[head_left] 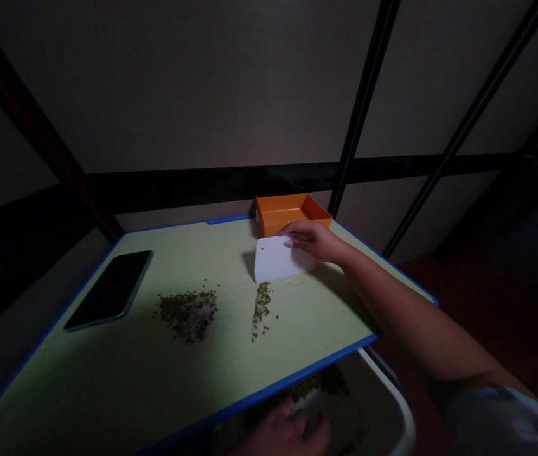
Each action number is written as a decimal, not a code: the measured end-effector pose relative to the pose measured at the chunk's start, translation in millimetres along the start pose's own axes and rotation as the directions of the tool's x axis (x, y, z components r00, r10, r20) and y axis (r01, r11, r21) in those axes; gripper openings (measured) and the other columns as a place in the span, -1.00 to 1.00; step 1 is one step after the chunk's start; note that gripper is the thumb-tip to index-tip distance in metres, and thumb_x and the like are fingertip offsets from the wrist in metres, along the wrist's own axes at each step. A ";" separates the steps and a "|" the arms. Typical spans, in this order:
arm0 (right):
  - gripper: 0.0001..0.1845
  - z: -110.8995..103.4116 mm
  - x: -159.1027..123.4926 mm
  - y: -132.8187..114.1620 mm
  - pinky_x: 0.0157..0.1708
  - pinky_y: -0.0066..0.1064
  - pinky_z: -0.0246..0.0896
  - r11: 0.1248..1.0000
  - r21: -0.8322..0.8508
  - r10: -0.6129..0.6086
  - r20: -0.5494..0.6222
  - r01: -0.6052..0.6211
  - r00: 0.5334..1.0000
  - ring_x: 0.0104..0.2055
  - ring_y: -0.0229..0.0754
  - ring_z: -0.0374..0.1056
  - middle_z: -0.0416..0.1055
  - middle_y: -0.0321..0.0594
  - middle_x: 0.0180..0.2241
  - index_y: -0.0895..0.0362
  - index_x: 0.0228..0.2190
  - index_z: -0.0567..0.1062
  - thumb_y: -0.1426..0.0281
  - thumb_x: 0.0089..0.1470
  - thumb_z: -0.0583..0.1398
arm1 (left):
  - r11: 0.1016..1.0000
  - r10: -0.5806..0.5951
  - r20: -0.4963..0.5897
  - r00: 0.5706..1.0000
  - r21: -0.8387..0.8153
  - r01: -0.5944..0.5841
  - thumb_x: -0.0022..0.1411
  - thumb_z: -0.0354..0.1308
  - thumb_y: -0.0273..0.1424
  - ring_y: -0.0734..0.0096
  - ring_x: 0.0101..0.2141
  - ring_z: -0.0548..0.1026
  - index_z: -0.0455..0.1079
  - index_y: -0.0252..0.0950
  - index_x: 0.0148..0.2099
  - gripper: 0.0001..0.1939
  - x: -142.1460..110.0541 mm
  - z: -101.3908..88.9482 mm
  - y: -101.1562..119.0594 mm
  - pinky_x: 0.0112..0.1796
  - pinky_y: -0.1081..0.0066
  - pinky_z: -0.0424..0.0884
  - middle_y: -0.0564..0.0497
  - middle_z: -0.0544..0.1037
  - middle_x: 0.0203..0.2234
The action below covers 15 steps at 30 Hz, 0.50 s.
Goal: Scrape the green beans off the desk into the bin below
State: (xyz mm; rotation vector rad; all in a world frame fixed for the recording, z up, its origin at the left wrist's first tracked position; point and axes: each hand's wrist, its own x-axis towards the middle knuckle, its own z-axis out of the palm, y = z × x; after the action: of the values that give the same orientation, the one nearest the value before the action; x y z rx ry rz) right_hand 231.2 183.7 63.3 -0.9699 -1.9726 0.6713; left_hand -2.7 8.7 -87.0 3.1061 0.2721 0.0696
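Observation:
My right hand (316, 242) is closed on the top edge of a white scraper (275, 263), a flat plate with a small hole in one corner. The scraper stands on edge on the pale green board (230, 373). Just below it lies a narrow strip of small green beans mixed with white grains (262, 307). To the left spreads a wider heap of the same mix (190, 313). My left hand (292, 434), dim and blurred, is low in front of the board's near edge, its fingers loosely bent and apart, with nothing visible in them.
An orange tray (281, 218) stands at the board's far edge, behind my right hand. A dark phone (111, 288) lies at the left. Below the near edge is a white-rimmed container (404, 411) with greenish bits inside. Cabinet panels (202, 95) rise behind the board.

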 end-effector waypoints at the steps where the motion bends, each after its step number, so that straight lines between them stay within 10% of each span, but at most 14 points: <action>1: -0.80 -0.6 -0.3 -0.4 0.02 -0.19 0.34 1.000 0.004 0.003 0.007 -0.003 1.000 -0.09 -0.14 0.48 0.59 -0.17 -0.19 0.09 -0.31 0.62 0.57 0.01 0.26 | 1.000 -0.006 0.000 1.000 0.003 0.006 0.40 0.02 -0.45 0.29 -0.28 0.61 0.33 -0.46 0.20 -0.62 0.1 0.8 0.1 -0.08 0.30 0.46 -0.13 0.65 -0.25; 15: -0.75 -12.6 -0.3 1.3 0.00 -0.25 0.29 0.996 -0.088 0.027 0.100 -0.018 0.995 -0.06 -0.15 0.44 0.56 -0.12 -0.13 0.16 -0.23 0.59 0.58 0.04 0.21 | 1.000 -0.008 -0.029 1.000 -0.004 0.008 0.43 -0.02 -0.43 0.32 -0.27 0.58 0.35 -0.46 0.18 -0.64 -1.8 -5.8 0.6 -0.09 0.31 0.45 -0.12 0.64 -0.31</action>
State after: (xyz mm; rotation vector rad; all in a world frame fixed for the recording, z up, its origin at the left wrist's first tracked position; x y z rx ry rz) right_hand 242.5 185.5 68.8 -1.0296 -2.0972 0.6626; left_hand -4.7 7.9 -81.3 3.1017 0.2853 0.1156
